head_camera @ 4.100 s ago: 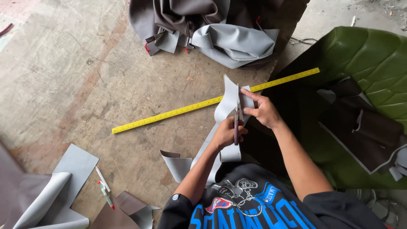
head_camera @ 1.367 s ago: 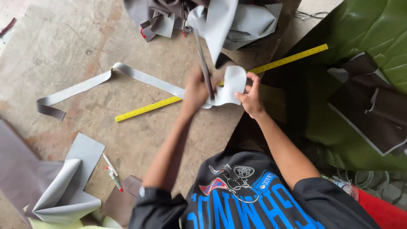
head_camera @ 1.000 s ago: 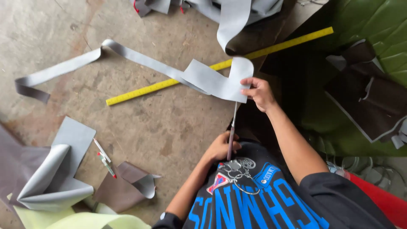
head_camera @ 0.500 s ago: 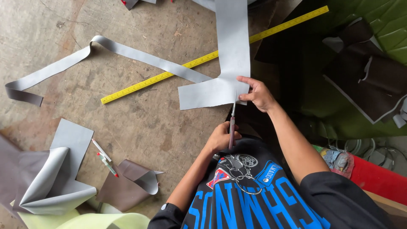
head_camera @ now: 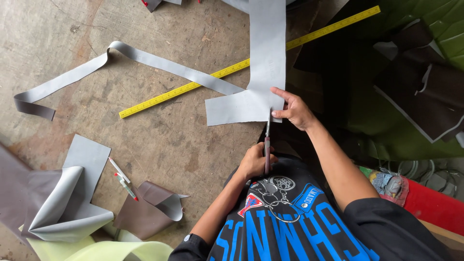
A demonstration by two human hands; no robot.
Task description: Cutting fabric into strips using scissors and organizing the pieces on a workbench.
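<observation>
A grey sheet of leather-like material (head_camera: 265, 63) lies flat on the concrete floor, with a long grey strip (head_camera: 145, 58) trailing off it to the left. My left hand (head_camera: 253, 162) grips the handles of a pair of scissors (head_camera: 267, 140), whose blades point up into the sheet's near edge. My right hand (head_camera: 292, 108) pins the sheet's lower right corner with its fingers, just right of the blades. A yellow ruler (head_camera: 193, 87) runs diagonally under the sheet.
Folded grey and brown offcuts (head_camera: 67, 203) and a brown scrap (head_camera: 145, 212) lie at lower left, with two pens (head_camera: 123, 179) beside them. Pale yellow material (head_camera: 106, 249) sits at the bottom. Green and dark brown material (head_camera: 415, 82) fills the right side.
The grey sheet, earlier held up and swung about, now lies flat on the floor. The scissors have come to its near edge, and the right hand presses the corner down.
</observation>
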